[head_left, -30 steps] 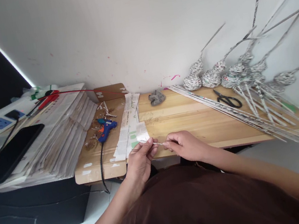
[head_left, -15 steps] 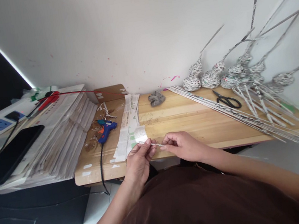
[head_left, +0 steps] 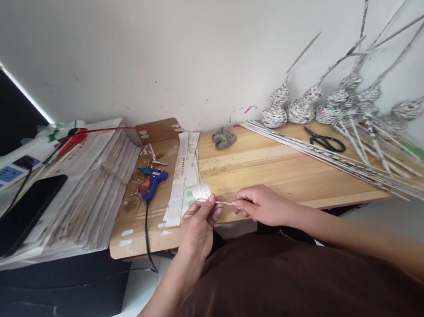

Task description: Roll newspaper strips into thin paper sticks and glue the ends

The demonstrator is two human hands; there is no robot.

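Note:
A newspaper strip, partly rolled into a thin stick, stretches between my hands near the table's front edge. Its flat, unrolled part curls up beyond my left hand, whose thumb and fingers pinch the roll. Closed around the thin rolled end is my right hand, a short way to the right. Flat newspaper strips lie just left of and behind my left hand. Farther left, a blue glue gun rests on a stained board.
Stacked newspapers with a black phone and power strip stand at left. A grey cloth lies at the back. Rolled paper sticks, scissors and woven paper gourds occupy the right.
The flat part of the strip looks shorter and more curled. My right fingers have shifted on the rolled end. The whole view has moved slightly.

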